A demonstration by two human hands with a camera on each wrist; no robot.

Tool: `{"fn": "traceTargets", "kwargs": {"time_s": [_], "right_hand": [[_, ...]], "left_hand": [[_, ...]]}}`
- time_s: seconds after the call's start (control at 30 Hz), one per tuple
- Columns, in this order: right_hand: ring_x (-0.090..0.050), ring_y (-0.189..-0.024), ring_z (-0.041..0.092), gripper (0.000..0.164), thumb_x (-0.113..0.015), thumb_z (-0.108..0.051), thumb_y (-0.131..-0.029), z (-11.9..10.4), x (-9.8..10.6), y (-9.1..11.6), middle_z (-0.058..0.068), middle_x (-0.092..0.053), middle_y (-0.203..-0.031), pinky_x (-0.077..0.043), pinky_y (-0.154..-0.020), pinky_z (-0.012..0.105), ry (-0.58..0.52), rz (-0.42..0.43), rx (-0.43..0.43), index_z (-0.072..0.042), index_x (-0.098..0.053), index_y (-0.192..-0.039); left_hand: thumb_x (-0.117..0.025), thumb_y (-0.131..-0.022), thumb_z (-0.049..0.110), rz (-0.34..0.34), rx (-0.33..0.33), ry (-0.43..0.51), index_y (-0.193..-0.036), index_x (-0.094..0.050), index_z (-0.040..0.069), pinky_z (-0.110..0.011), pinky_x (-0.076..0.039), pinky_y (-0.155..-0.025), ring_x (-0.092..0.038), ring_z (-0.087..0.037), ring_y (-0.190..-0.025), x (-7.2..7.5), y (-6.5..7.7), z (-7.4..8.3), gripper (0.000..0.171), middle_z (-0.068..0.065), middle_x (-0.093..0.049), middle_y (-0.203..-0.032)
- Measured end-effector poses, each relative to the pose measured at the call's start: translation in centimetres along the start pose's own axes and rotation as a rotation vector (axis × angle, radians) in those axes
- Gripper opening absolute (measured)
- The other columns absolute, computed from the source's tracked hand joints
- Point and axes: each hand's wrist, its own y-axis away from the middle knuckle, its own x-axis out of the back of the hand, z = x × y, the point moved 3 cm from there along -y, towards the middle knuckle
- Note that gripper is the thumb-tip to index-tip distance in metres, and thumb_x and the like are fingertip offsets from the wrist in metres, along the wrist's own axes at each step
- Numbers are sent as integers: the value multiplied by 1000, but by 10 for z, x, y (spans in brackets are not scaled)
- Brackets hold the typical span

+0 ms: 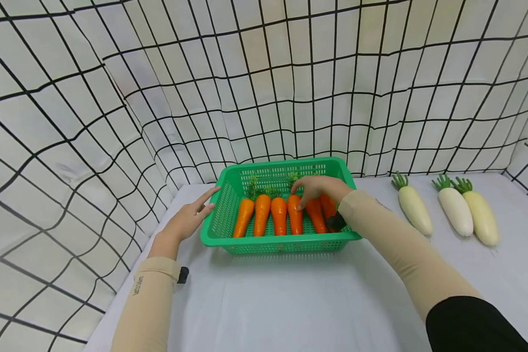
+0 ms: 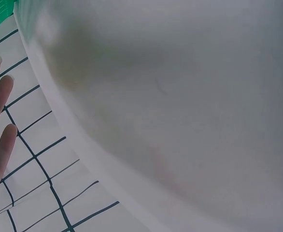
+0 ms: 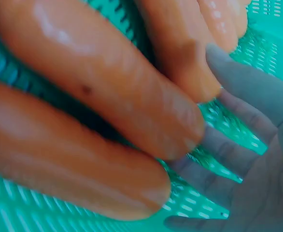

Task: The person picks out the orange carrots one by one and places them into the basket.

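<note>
A green plastic basket [image 1: 281, 238] holds a row of several orange carrots [image 1: 262, 215] with leafy green tops toward the far side. My right hand [image 1: 319, 188] reaches in from the right. Its thumb and forefinger pinch the upper end of a carrot [image 1: 296, 220] near the middle of the row. Seen from the right wrist, the thumb lies along that carrot [image 3: 180, 48], and other fingers pass behind the ends of the nearer carrots [image 3: 107, 82]. At the basket's left rim, my left hand [image 1: 187, 220] rests with its fingers extended.
Three white radishes with green tops lie on the white table to the right: one radish [image 1: 414, 210] by itself, then a pair [image 1: 457, 212]. Black netting [image 1: 290, 63] over white cloth rises behind and along the left side. The white tabletop [image 1: 281, 303] stretches before the basket.
</note>
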Motion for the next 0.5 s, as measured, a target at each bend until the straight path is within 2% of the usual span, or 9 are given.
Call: {"fn": "traceTargets", "kwargs": {"time_s": [0.13,0.23,0.33,0.5], "right_hand": [[-60,-120,32,53,-73,-16,-97,3,10,9,19,-57,-141,-48,-101,45,-68,27,82,-6,-55,-146],[-64,-117,33,52,-68,-16,-100,4,17,16,20,-64,-134,-51,-99,46,-117,42,138,-1,-52,-148],[-65,-118,34,53,-64,-20,-103,3,21,24,22,-62,-137,-51,-100,46,-108,43,202,2,-49,-149],[-58,-129,36,56,-64,-25,-103,0,27,47,24,-55,-145,-45,-106,51,-125,67,274,-1,-49,-151]], "left_hand": [[-34,-109,56,6,-10,-14,-165,-23,33,-67,-47,-92,-61,-46,-116,2,-1,-1,61,-29,-61,-133],[-36,-109,55,4,-19,-16,-164,-24,32,-64,-49,-89,-62,-43,-111,6,1,-3,61,-26,-64,-127],[-38,-108,56,-5,-3,-27,-164,-25,32,-63,-49,-89,-63,-41,-110,10,5,-8,63,-24,-65,-125],[-42,-107,57,-20,26,-40,-164,-27,29,-66,-46,-92,-60,-43,-116,18,13,-13,66,-22,-65,-126]]}}
